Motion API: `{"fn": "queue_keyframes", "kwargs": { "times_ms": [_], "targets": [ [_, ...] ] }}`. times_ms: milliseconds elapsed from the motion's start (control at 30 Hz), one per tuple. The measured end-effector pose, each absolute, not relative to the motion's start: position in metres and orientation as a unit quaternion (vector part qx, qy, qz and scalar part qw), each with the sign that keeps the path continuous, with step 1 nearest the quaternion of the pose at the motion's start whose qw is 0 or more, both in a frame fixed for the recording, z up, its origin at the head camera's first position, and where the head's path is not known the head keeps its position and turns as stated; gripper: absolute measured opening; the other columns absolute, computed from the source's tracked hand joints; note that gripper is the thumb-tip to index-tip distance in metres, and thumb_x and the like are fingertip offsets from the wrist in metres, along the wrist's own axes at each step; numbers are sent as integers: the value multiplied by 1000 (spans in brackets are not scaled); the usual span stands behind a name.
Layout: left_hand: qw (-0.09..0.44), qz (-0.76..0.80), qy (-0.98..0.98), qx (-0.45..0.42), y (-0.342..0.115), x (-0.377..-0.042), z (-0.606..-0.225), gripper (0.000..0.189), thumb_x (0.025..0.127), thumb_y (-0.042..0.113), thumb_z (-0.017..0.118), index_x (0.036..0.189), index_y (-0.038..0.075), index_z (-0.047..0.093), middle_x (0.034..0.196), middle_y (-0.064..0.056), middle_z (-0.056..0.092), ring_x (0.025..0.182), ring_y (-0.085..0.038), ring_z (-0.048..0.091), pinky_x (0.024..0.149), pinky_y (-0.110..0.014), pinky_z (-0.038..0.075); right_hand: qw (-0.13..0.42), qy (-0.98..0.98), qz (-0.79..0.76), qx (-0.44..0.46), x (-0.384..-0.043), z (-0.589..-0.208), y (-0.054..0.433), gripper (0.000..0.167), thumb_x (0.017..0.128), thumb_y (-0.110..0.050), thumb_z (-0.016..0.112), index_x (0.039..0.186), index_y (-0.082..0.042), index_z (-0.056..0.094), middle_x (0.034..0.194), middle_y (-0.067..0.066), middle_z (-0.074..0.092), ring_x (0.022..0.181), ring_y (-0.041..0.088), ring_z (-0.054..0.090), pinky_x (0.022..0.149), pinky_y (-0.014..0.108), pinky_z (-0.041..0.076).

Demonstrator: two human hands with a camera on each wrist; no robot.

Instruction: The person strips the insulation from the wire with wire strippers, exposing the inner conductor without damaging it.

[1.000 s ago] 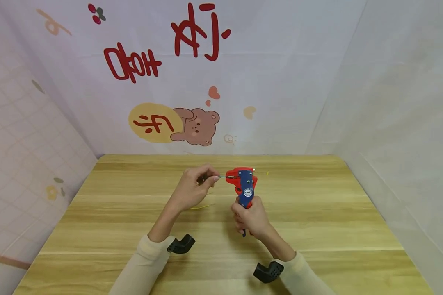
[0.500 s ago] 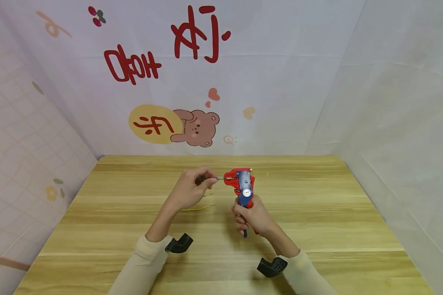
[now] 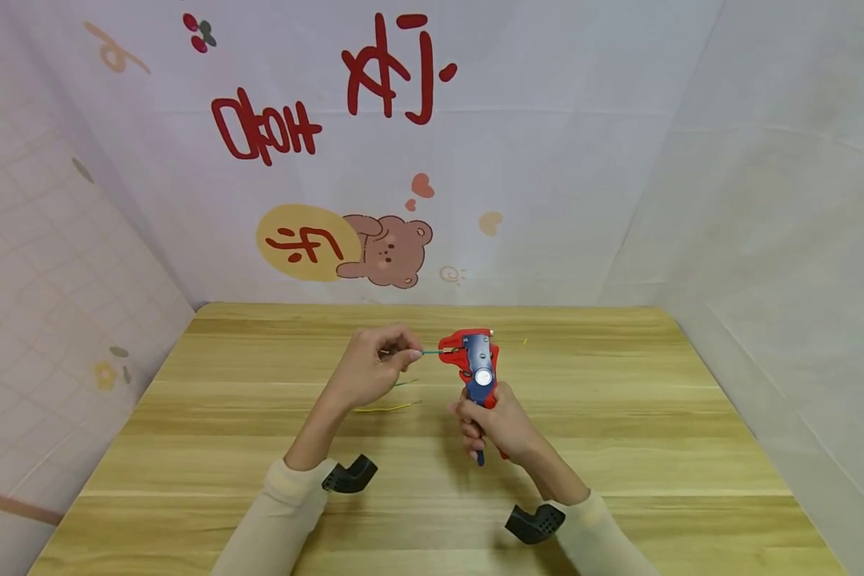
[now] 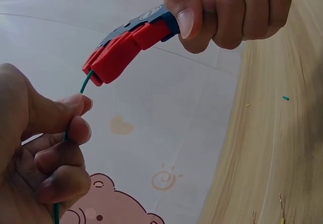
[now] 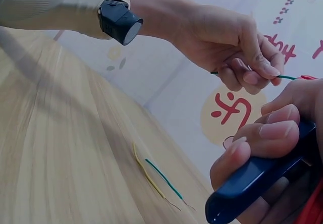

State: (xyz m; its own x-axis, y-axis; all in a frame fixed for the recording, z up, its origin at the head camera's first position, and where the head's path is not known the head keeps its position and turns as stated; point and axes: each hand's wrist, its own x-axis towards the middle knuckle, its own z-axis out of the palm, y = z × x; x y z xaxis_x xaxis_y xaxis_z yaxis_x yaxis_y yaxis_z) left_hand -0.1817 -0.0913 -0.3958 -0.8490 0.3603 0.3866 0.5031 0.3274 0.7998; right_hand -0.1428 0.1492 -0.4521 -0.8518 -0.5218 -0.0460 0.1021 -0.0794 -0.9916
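My left hand (image 3: 367, 368) pinches a green wire (image 4: 86, 81) between thumb and fingertips. The wire's far end runs into the red jaws of a wire stripper (image 3: 478, 352), and its other end trails below the curled fingers in the left wrist view. My right hand (image 3: 500, 424) grips the stripper's handles, fingers wrapped round the blue one (image 5: 252, 183). The tool stands upright above the table, nose toward my left hand. The red nose hides the wire tip. A yellow wire (image 5: 146, 176) and a second green wire (image 5: 164, 177), both with bare copper ends, lie on the table.
The wooden table (image 3: 619, 448) meets a printed white backdrop (image 3: 547, 160) behind and at both sides. A small green scrap (image 4: 285, 98) and a tiny yellow scrap (image 4: 248, 105) lie on the wood. Each sleeve carries a black wrist mount (image 3: 350, 474).
The stripper has tilted slightly, and its red handle now shows below my right hand, apart from the blue one. My left hand has shifted slightly left, still pinching the green wire.
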Motion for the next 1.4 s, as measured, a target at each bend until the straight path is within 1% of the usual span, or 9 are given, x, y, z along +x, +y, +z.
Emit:
{"fn": "queue_keyframes", "kwargs": {
  "times_ms": [233, 367, 467, 567, 800, 1133, 1233, 1300, 1400],
  "targets": [
    [71, -521, -810, -260, -92, -182, -396, 18, 95, 1, 69, 84, 15, 70, 66, 1, 55, 56, -9, 46, 53, -22, 39, 215, 650, -710, -167, -143, -452, 149, 15, 100, -9, 56, 89, 0, 50, 58, 0, 49, 44, 14, 49, 48, 33, 53],
    [77, -519, -812, -254, -92, -182, -395, 19, 94, 0, 68, 83, 15, 70, 67, 1, 58, 57, -9, 45, 54, -22, 39, 214, 650, -710, -164, -143, -452, 148, 17, 99, -8, 56, 88, 2, 49, 57, -1, 49, 43, 15, 49, 48, 32, 53],
    [85, -523, -811, -249, -92, -181, -393, 20, 92, -2, 68, 82, 15, 71, 67, -2, 60, 57, -10, 44, 54, -22, 39, 212, 650, -711, -167, -144, -452, 147, 20, 99, -9, 57, 87, 4, 48, 56, -1, 50, 43, 15, 48, 47, 33, 52],
    [91, -529, -807, -246, -92, -180, -392, 23, 91, -4, 67, 79, 16, 70, 65, -4, 59, 56, -10, 42, 54, -21, 36, 208, 649, -710, -173, -144, -451, 146, 21, 99, -8, 58, 85, 4, 48, 56, -1, 50, 42, 14, 48, 46, 33, 52],
    [92, -535, -801, -250, -93, -180, -394, 26, 90, -7, 67, 76, 16, 69, 61, 1, 53, 53, -7, 36, 52, -21, 32, 202, 649, -712, -177, -142, -452, 147, 17, 98, -4, 56, 84, 2, 48, 55, 0, 49, 42, 14, 47, 44, 34, 51],
    [92, -542, -797, -251, -93, -180, -396, 25, 89, -8, 67, 76, 13, 69, 61, 1, 53, 52, -5, 36, 51, -20, 31, 203, 650, -711, -175, -142, -454, 147, 20, 98, -5, 58, 84, 3, 48, 55, 0, 49, 41, 14, 47, 44, 33, 51],
    [89, -544, -797, -248, -94, -180, -396, 25, 89, -8, 67, 76, 13, 69, 61, -3, 54, 52, -6, 35, 52, -20, 31, 198, 653, -708, -180, -142, -454, 147, 20, 98, -6, 59, 83, 2, 48, 55, 0, 49, 42, 13, 48, 43, 35, 51],
    [84, -545, -798, -244, -94, -180, -396, 25, 90, -8, 66, 76, 14, 68, 62, -9, 55, 53, -6, 36, 52, -20, 31, 195, 654, -707, -184, -142, -454, 148, 20, 98, -7, 59, 84, 2, 48, 55, 1, 49, 42, 13, 48, 43, 35, 51],
    [77, -546, -799, -239, -95, -181, -396, 26, 91, -7, 66, 76, 14, 68, 63, -11, 56, 52, -6, 36, 52, -20, 31, 194, 655, -706, -187, -143, -454, 148, 20, 99, -7, 59, 85, 3, 48, 55, 1, 50, 42, 14, 49, 43, 35, 51]
  ]
}}
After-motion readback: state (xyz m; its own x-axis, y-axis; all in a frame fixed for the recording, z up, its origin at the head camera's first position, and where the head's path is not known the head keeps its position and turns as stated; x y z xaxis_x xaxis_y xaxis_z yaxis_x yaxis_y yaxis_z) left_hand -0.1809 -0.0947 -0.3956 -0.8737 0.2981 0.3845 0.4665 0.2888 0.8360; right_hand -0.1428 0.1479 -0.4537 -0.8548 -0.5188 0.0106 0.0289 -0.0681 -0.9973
